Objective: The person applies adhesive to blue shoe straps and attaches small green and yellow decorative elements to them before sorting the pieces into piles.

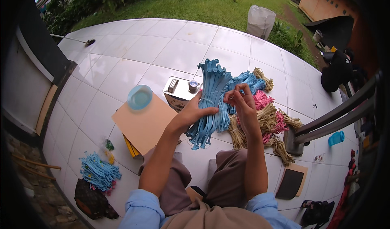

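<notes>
A thick bundle of light blue straps with knobbed ends [214, 80] stands upright in front of me, a thin band round its middle. My left hand [193, 116] is wrapped round the bundle from its left side, thumb across the front. My right hand [243, 103] is raised just right of the bundle, apart from it, with thumb and fingers pinched together; whatever lies between the fingertips is too small to make out. Behind that hand, on the floor, lie more blue bundles [254, 81], pink bundles [263, 100] and beige bundles [266, 117].
A rectangular tin [187, 91] stands left of the bundle. Next to it a blue bowl [140, 97] sits on a tan board [142, 125]. Loose blue straps [97, 171] are heaped at lower left. Dark wooden legs [333, 117] rise on the right, near a blue cup [336, 138].
</notes>
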Tool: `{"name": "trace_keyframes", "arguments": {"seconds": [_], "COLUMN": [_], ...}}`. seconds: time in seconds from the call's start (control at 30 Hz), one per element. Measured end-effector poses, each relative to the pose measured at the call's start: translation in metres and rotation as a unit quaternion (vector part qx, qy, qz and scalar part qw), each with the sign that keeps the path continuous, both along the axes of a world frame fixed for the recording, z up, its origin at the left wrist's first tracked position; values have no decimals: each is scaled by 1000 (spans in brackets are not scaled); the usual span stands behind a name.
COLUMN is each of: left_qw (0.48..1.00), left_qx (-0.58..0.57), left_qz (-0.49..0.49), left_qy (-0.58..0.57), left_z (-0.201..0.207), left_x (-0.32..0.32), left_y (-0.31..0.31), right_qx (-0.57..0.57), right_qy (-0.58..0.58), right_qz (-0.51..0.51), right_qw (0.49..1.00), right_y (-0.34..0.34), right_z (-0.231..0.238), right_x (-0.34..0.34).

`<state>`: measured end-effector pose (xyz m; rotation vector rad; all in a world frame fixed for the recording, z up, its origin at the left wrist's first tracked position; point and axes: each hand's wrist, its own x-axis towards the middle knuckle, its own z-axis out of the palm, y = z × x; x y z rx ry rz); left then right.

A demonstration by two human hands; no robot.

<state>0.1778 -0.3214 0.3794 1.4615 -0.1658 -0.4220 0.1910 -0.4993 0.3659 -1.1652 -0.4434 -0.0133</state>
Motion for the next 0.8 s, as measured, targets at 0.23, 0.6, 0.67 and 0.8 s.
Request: {"name": "trace_keyframes", "arguments": {"seconds": [0.23,0.6,0.67,0.8], "left_qw": [981,981,983,991], "left_qx": [-109,-100,-92,-24], "left_qz": [138,153,144,117], "left_qy": [79,66,66,51], "left_z": [-8,-8,-8,-8], "left_x": [12,10,9,8], "left_y": [0,-7,-8,-2], "right_qx": [186,-648,-667,-763], "right_qy": [112,19,48,178], "right_qz": [-395,-145,-72,-49], "right_qw": [893,748,740,620], "right_y": [-81,-10,-22,-18], "right_z": [-51,-193,-196,-189], "right_x": [48,84,91,90]}}
